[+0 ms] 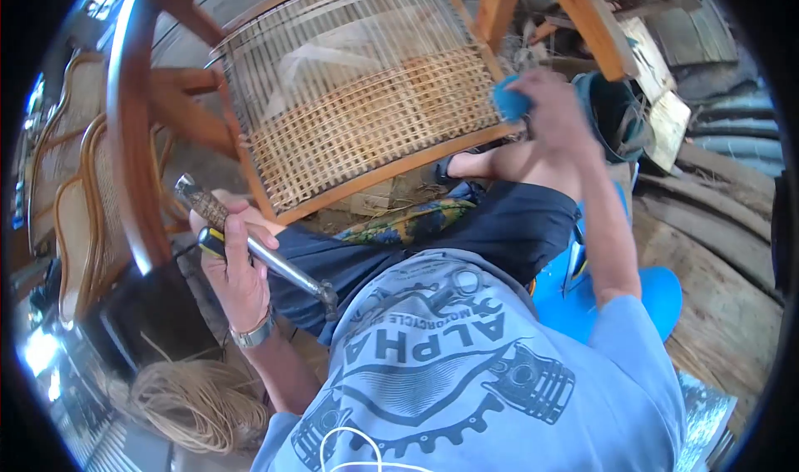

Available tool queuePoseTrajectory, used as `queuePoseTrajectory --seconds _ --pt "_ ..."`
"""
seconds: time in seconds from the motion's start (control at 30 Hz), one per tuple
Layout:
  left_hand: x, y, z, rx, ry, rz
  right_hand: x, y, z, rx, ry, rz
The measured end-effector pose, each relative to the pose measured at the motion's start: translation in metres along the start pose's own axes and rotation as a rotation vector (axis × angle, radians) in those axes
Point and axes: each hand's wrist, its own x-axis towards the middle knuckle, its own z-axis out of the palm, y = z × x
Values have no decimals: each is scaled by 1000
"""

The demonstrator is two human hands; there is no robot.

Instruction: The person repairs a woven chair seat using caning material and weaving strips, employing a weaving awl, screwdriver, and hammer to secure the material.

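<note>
My left hand (237, 264), with a watch on its wrist, is closed around a hammer (287, 272) with a metal shaft and a worn brown grip. A black-and-yellow tool handle (211, 242) sticks out of the same hand. My right hand (549, 110), blurred by motion, grips a blue sponge-like piece (510, 100) at the right edge of the chair seat. The cane seat (358, 143) is densely woven in its near half; mostly parallel strands cross its far half. Its wooden frame (399, 171) is tilted in front of my knees.
Wooden chair legs (133, 131) rise at the left, beside several curved rattan frames (83, 197). A bundle of cane strands (196, 401) lies at lower left. A dark bucket (612, 118) stands at right. A blue plastic seat (657, 301) is under me. Planks (707, 305) cover the floor.
</note>
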Motion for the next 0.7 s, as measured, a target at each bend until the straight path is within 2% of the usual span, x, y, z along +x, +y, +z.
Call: queuePoseTrajectory --seconds 0.03,0.07,0.13,0.2,0.27,0.3,0.33,0.4,0.43,0.5,0.53,0.6,0.63,0.7 --pt "-2 -3 -8 -31 23 -48 4 -8 -22 -143 -66 145" --pt "-4 -4 -16 -61 48 -91 12 -20 -33 -183 27 131" --pt "-7 -4 -23 -26 133 -138 29 -53 -24 71 119 107" --pt "-9 -3 -28 -27 150 -158 49 -100 26 308 162 88" --pt "-11 -1 -30 -48 151 -138 63 -158 84 343 143 45" --pt "-12 2 -30 -33 149 -138 63 -196 95 455 63 33" --pt "-13 6 -29 -18 142 -139 70 -233 92 332 -68 -62" --pt "-16 12 -29 20 137 -116 77 -269 116 429 -133 -324" --pt "-16 10 -28 47 151 -122 88 -261 129 403 -118 -330" --pt "-18 5 -32 52 145 -119 115 -240 141 393 -54 -624" --pt "-19 -1 -37 28 144 -138 135 -228 138 367 -53 -625" --pt "-20 -9 -40 -7 139 -157 189 -196 131 151 -113 -413" --pt "-20 -11 -40 -30 157 -191 216 -178 129 138 -112 -412" --pt "-17 -18 -41 -61 156 -209 264 -130 126 36 153 -281"
